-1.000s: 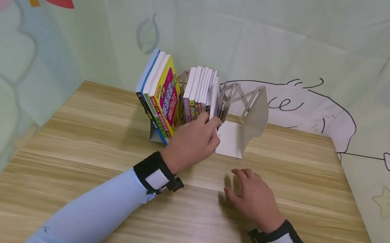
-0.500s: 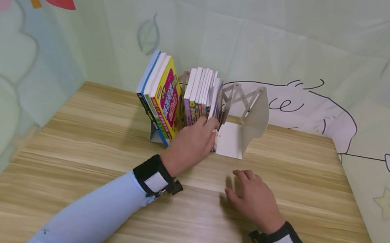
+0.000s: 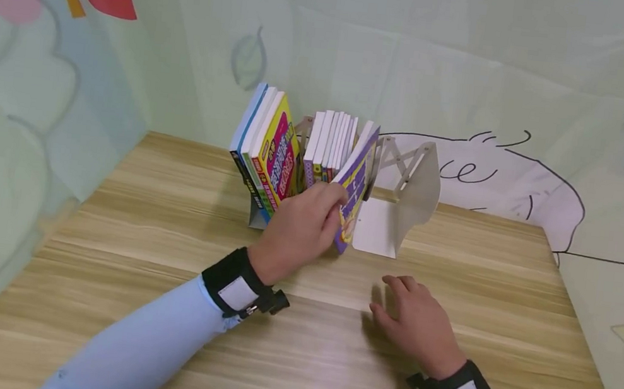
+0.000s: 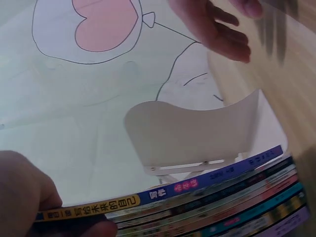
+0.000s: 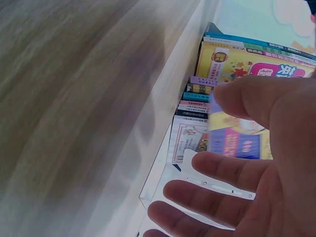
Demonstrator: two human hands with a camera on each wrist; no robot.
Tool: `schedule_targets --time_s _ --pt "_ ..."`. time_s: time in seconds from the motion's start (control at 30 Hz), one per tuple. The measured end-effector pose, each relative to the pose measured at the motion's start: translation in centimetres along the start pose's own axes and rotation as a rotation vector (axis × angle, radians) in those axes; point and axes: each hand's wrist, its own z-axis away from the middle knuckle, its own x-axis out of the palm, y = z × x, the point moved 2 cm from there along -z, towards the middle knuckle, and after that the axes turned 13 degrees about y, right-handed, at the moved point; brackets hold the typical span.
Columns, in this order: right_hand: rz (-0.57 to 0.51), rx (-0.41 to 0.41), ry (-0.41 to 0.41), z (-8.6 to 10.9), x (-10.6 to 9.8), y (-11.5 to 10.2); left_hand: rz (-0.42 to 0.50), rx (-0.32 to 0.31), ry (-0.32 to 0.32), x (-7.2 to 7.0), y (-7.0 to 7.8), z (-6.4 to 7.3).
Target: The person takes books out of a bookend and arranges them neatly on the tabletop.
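Note:
My left hand (image 3: 300,225) pinches a thin purple-and-yellow book (image 3: 353,192) between thumb and fingers. The book leans, its near edge standing out in front of the row of thin books (image 3: 332,139). In the left wrist view, the fingers (image 4: 29,190) hold one end of the purple spine (image 4: 197,181), beside the other spines. To the left, several larger books, the outermost a yellow one (image 3: 283,153), tilt against the end of the bookstand. My right hand (image 3: 419,320) hovers over the table with fingers relaxed, holding nothing.
A metal expanding bookstand (image 3: 418,186) holds the books; its right section has a white base plate (image 3: 377,227). The wood-grain table (image 3: 319,347) reaches toward me. Behind it stands a printed wall covering (image 3: 328,44) with cartoon drawings.
My left hand has drawn the purple book out toward me, and its cover now shows. The right hand keeps its pose. The head view has shifted slightly left.

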Motion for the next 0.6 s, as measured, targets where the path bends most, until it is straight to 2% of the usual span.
schedule_targets --time_s 0.23,0.6 --pt "-0.019 0.005 -0.037 -0.1 0.0 -0.2 0.018 0.017 0.000 -2.3 0.7 -0.5" --pt "0.000 0.003 -0.015 -0.2 -0.1 0.1 0.032 0.039 0.022 -4.3 0.8 0.1"
